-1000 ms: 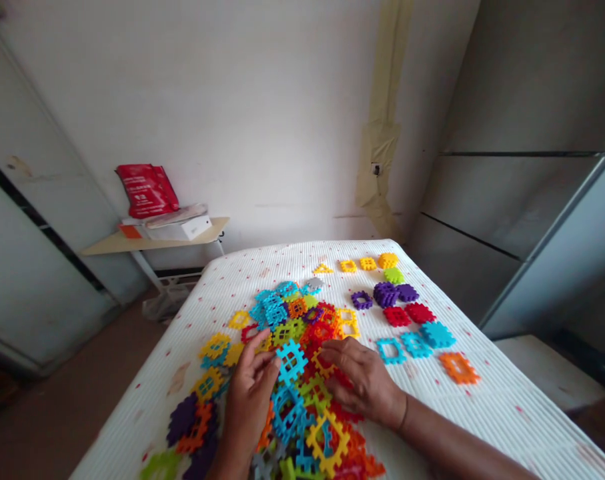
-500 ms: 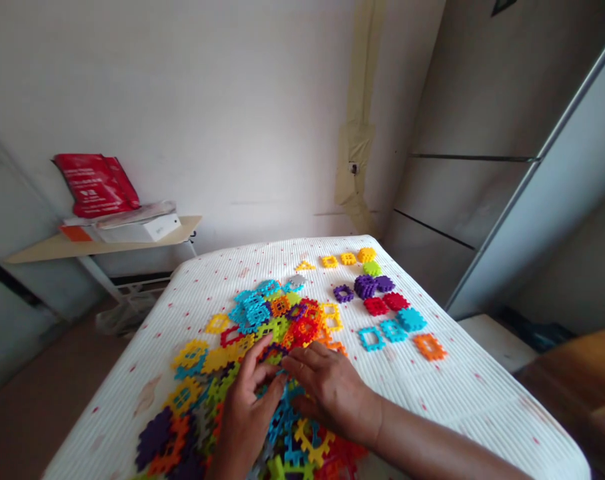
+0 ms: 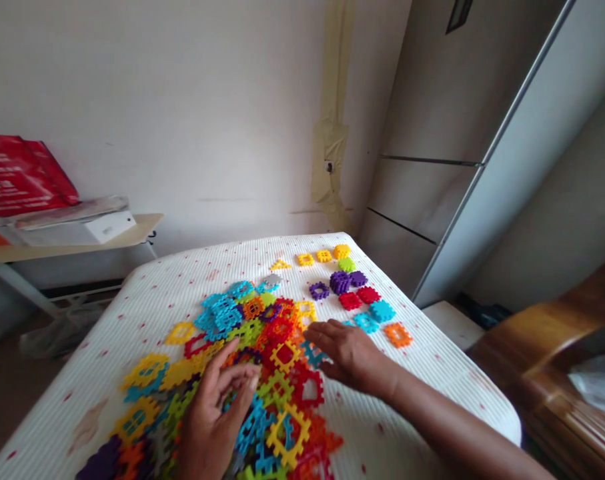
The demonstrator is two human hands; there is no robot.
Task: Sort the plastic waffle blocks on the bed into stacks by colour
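Observation:
A heap of toothed plastic building pieces [image 3: 277,387] in many colours spreads over the near left of the table. Above the heap's middle is my left hand [image 3: 217,407], its fingers loosely curled and apart, with nothing visible in them. My right hand [image 3: 355,357] is at the heap's right edge. Under its fingers shows a blue toothed frame piece [image 3: 313,355], which it grips, partly hidden by the hand. Sorted pieces lie to the far right: yellow squares [image 3: 324,256], purple pieces [image 3: 340,282], red squares [image 3: 350,301], blue squares [image 3: 382,311] and an orange frame [image 3: 398,335].
A white spotted cloth [image 3: 422,393] covers the table. To the left, a side table [image 3: 147,227] bears a red bag [image 3: 25,175] and a white box [image 3: 107,227]. A tall refrigerator [image 3: 417,180] stands at the right, with wooden furniture [image 3: 547,353] nearer.
My right hand has moved right, away from my left hand, with the blue frame piece showing under its fingers. The view has turned to the right.

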